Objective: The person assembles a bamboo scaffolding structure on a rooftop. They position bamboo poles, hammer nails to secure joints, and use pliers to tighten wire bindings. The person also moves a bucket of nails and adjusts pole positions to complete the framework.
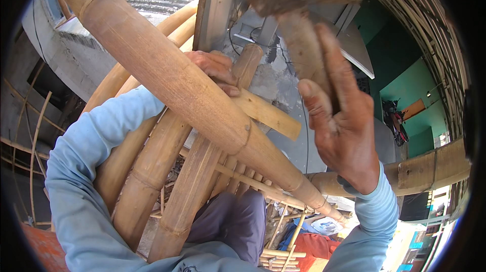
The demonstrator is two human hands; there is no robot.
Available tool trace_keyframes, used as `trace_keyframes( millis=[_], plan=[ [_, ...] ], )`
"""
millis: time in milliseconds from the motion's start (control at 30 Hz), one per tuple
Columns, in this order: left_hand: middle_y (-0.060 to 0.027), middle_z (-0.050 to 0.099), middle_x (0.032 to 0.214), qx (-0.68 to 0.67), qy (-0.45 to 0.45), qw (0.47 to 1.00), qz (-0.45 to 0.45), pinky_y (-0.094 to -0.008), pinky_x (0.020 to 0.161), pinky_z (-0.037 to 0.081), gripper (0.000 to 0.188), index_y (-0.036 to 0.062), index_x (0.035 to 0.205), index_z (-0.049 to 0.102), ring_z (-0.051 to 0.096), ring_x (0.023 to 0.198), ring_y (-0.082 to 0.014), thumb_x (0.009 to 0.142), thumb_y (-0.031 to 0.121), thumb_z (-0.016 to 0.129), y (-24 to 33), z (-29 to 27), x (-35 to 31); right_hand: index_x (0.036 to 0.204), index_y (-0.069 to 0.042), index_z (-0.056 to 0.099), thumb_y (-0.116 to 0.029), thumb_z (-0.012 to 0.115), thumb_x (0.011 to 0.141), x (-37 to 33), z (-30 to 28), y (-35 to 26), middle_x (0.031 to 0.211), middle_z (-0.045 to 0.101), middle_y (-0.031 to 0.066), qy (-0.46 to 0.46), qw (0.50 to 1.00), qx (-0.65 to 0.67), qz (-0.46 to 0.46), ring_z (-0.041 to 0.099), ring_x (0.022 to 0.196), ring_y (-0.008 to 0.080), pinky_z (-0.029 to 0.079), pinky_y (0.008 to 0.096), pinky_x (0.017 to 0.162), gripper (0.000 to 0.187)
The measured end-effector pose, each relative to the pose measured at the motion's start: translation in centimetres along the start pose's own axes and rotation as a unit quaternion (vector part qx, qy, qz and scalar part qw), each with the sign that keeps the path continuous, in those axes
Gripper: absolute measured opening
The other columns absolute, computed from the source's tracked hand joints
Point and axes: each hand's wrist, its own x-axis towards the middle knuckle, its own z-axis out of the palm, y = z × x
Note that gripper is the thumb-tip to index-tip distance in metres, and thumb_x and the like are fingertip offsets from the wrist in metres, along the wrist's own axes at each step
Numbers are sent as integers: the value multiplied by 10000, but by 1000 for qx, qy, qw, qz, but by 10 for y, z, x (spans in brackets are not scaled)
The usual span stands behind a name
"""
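The right hand (340, 120) is gripping a wooden hammer (304, 3) and holding it raised above the bamboo frame (167, 170), with free room between its head and the poles. The left hand (215, 69) is closing around a short upright bamboo stub (249, 62) at the frame's top edge. A thick, smooth, tan pole (167, 77) is crossing diagonally in front of the frame.

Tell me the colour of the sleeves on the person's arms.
Light blue sleeves, clearest in the head view, on both arms.
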Motion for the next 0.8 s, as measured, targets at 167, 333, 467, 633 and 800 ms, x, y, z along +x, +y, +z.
trace_keyframes(
  millis=[167, 333, 467, 633, 800],
  plan=[
    [-109, 688, 842, 4, -21, 1000, -15, -370, 720, 544, 191, -4, 857, 756, 690, 816, -231, 890, 179, 795, 2, -3, 1, 1559, -68, 438, -125, 654, 1013, 0, -1, 8, 925, 704, 222, -76, 994, -73, -9, 691, 686, 234, 536, 365, 649, 590],
    [-94, 676, 920, -13, 34, 999, -10, -378, 750, 527, 115, 19, 1007, 702, 665, 853, -229, 915, 80, 734, -14, 7, -4, 1560, -61, 439, -188, 672, 1013, 0, 3, 13, 945, 690, 214, -60, 998, -13, 6, 627, 659, 185, 514, 324, 629, 607],
    [-89, 628, 920, -29, 51, 995, -81, -369, 773, 517, 130, 37, 949, 555, 628, 856, -200, 903, -58, 632, -10, 10, -4, 1561, -51, 434, -213, 674, 1017, -3, -2, 13, 884, 680, 172, -66, 998, -1, 7, 588, 605, 138, 518, 325, 593, 617],
    [-67, 552, 903, -55, 60, 989, -121, -338, 757, 489, 218, 73, 889, 434, 555, 822, -164, 877, -90, 578, -18, 7, -20, 1575, -66, 402, -144, 656, 1006, 17, -8, -7, 1074, 701, 319, 12, 1000, 14, -14, 683, 675, 389, 544, 435, 694, 627],
    [-38, 455, 845, -25, 69, 991, -116, -288, 704, 433, 272, 95, 881, 384, 453, 771, -142, 858, -99, 574, -11, 13, -7, 1583, -84, 383, -97, 675, 978, -9, -7, 7, 1035, 714, 290, -206, 971, -116, 23, 674, 734, 469, 543, 435, 692, 672]
  ],
)
